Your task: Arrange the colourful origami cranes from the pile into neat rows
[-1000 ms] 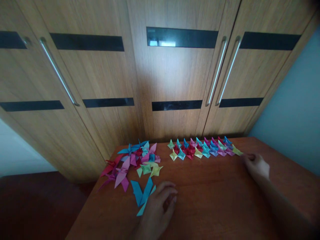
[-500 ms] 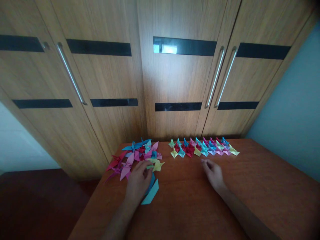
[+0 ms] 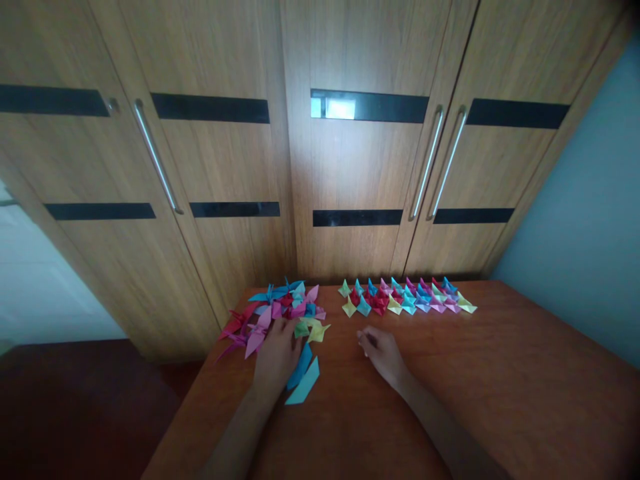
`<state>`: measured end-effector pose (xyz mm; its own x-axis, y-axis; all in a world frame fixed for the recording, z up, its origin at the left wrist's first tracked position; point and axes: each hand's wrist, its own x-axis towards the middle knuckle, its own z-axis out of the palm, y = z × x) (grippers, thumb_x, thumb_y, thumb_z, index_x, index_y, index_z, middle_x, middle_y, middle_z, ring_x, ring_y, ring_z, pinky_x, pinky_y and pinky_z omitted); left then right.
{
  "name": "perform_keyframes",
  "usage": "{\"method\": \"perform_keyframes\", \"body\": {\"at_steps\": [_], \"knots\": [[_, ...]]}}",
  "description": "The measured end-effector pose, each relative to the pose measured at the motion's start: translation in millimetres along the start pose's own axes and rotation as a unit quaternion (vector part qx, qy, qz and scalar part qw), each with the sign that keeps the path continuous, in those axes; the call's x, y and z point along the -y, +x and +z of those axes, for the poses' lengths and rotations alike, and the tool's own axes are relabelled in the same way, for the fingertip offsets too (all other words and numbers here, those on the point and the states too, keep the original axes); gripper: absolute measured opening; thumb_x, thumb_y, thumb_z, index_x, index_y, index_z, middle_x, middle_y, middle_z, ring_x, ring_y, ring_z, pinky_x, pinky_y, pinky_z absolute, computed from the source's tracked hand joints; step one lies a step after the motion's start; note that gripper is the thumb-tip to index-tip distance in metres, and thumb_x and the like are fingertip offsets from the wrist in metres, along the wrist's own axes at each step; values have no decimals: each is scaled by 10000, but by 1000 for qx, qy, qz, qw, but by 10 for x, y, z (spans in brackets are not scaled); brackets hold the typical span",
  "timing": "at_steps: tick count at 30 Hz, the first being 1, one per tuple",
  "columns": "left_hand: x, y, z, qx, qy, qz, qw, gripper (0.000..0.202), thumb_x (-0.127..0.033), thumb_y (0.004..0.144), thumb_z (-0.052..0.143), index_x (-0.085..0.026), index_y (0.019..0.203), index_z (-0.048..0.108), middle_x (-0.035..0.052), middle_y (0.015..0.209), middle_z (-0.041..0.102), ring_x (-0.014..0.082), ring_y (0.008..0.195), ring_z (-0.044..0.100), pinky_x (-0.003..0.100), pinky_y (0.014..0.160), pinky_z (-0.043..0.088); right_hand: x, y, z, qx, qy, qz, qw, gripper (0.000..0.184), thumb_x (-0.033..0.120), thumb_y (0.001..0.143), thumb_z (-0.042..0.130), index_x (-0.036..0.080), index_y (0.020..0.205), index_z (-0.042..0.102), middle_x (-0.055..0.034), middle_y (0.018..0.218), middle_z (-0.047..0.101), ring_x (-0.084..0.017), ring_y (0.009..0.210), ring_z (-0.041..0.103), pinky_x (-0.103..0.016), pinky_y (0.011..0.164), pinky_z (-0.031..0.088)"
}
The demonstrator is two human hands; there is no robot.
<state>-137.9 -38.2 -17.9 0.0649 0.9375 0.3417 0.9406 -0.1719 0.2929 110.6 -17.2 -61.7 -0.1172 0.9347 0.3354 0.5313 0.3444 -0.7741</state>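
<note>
Lots of paper birds [image 3: 276, 311], likely light and easy to crush, best pinched softly by the body, piled just past the left hand [image 3: 277, 355] and left of the right hand [image 3: 382, 350], both curled, hard to tell if gripping.

Cranes [image 3: 260, 330] lie heaped at the table [image 3: 350, 413]'s far left corner, strips [image 3: 304, 383] before them. Papers [image 3: 409, 305] line the far edge, right of the heap. The left hand [image 3: 277, 355] is at the heap's near side, the right hand [image 3: 383, 355] before the papers. Behind stands a cabinet [image 3: 360, 163].
</note>
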Motion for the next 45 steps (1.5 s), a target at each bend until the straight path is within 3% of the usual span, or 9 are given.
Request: {"method": "perform_keyframes", "body": {"at_steps": [10,16,28,35,38,41,45], "knots": [[-4,149,-25,67,108,2,992,393,-90,847,388,-226,1194,514,97,1273,425,214,1070,511,305,805,460,18,5,7,-2,8,-2,1000,386,426,875,408,198,577,500,33,508,495,-120,498,480,-229,507,331],[21,171,-6,79,150,27,985,407,-56,848,344,-204,1174,537,106,1194,520,246,1062,510,350,785,467,30,2,-3,4,9,2,1000,405,443,878,399,202,568,496,35,497,505,-119,488,484,-227,514,342],[83,83,-109,77,126,37,988,346,-88,850,387,-216,1094,596,87,1072,618,231,1031,539,330,814,438,86,-15,-43,18,9,11,1000,391,433,876,399,201,580,505,28,514,530,-121,501,504,-226,525,347],[82,66,-167,44,52,20,997,273,-164,842,431,-227,1019,629,58,1049,647,210,981,586,301,790,453,95,-24,-52,25,14,15,999,380,430,875,397,199,598,516,25,520,544,-121,509,517,-223,534,363],[71,74,-214,-32,-20,23,999,240,-206,837,452,-215,992,635,44,1035,655,202,975,587,305,847,443,98,-26,-50,23,14,15,1000,382,429,875,402,199,590,511,26,523,542,-121,511,514,-223,533,361],[22,67,-238,-100,-115,3,988,230,-250,833,467,-212,993,629,31,974,665,185,869,609,298,793,469,111,-28,-56,19,22,12,999,381,430,875,407,200,588,508,25,524,541,-123,515,513,-228,538,365],[-170,8,-181,-85,-226,0,970,197,-272,820,490,-213,937,637,15,884,667,167,774,613,276,704,488,140,-47,-81,34,73,20,997,349,452,859,435,196,658,560,17,552,560,-130,537,528,-232,550,392]]}}
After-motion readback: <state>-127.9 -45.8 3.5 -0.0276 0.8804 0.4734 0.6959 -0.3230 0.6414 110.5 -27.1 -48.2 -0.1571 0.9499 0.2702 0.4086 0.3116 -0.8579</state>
